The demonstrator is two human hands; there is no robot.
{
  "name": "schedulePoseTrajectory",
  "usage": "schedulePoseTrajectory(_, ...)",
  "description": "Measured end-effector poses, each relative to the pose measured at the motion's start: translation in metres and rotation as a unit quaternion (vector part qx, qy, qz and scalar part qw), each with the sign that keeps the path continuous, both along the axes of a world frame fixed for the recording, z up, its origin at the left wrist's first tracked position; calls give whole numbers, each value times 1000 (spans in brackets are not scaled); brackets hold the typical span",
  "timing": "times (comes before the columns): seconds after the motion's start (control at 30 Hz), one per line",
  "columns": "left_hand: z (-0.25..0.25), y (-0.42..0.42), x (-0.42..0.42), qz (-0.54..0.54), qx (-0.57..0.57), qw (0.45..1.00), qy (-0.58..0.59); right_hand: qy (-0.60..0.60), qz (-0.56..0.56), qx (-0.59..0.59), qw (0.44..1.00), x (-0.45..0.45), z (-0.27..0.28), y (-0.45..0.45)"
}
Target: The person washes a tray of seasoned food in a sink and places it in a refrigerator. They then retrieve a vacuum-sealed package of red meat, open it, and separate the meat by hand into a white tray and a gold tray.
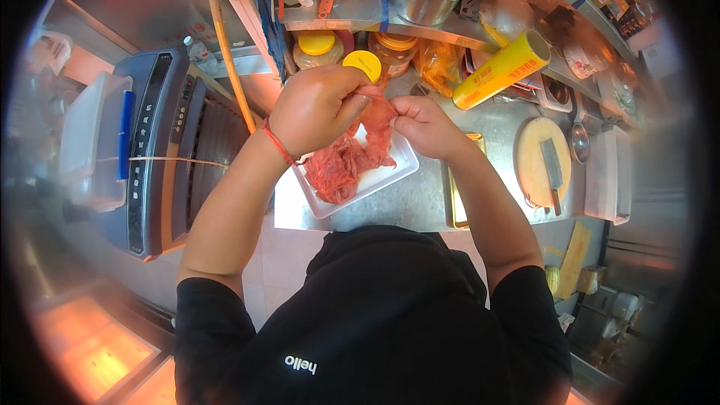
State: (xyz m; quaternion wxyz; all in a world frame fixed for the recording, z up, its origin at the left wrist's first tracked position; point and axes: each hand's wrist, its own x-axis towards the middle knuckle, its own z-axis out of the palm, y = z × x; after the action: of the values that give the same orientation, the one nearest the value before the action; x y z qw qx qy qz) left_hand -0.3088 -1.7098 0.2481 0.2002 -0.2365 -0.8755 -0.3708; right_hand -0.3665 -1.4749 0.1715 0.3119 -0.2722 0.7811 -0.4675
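Note:
Between both hands a thin slice of raw red meat (378, 124) hangs stretched above a white plastic tray (368, 196). My left hand (320, 107), with a red cord at its wrist, pinches the slice's upper left edge between thumb and fingers. The right edge of the same slice is pinched by my right hand (424, 124). A heap of raw meat slices (337, 171) lies in the tray, near the steel table's front edge. Part of the tray's far side is hidden behind my hands and the hanging slice.
To the right are a gold-coloured metal tray (460, 202) and a round cutting board (531, 180) bearing a cleaver (552, 160). Yellow-lidded jars (318, 48) and a yellow cling-film box (500, 70) stand behind. A steel pot (426, 3) sits on the shelf; a dark machine (152, 163) is at left.

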Motion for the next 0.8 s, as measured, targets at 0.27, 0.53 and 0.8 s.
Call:
schedulePoseTrajectory(0.27, 62, 19, -3, 3, -215, 970, -110, -102, 55, -156, 981, 10, 66, -24)
schedulePoseTrajectory(0.53, 140, 27, -12, 11, -261, 960, -105, -19, 112, -122, 986, -2, 108, -38)
schedulePoseTrajectory(0.8, 81, -12, 7, 86, 351, 918, -164, -114, 69, -256, 958, -18, 155, -28)
